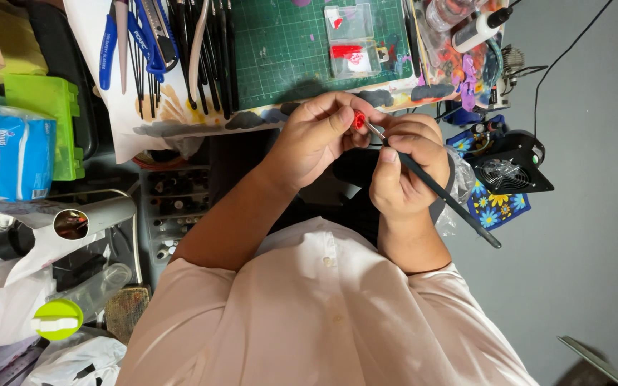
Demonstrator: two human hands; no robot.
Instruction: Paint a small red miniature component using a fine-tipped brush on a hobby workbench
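Head view showed the left hand (pixel 320 136) pinching a small red piece (pixel 358 120) at its fingertips, just below the green cutting mat (pixel 287 50) edge. The right hand (pixel 402 168) gripped a thin dark brush (pixel 441 193), tip touching the piece. Tools (pixel 173 43) crowded the left; bare grey floor (pixel 581 236) lay open to the right.
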